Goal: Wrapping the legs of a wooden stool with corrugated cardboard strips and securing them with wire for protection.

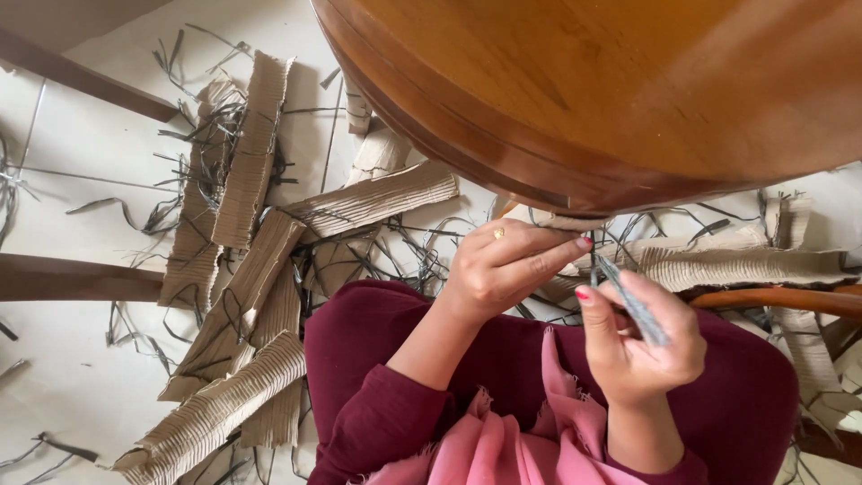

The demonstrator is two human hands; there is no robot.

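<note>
My right hand [642,346] is closed around a small bundle of thin grey strips [636,308], held upright in front of my maroon lap. My left hand [507,265], with a ring on one finger, reaches towards that bundle. Its fingertips pinch the upper end of a grey strip just below the edge of the round wooden table [503,171]. The two hands are close together and almost touch at the fingertips. A pink scarf [530,431] hangs over my lap beneath them.
Several long pieces of corrugated cardboard [256,144] lie on the pale floor to the left and right, with thin grey strips [193,135] scattered among them. Dark wooden legs [72,280] cross the floor at left. A curved wooden rail [781,298] is at right.
</note>
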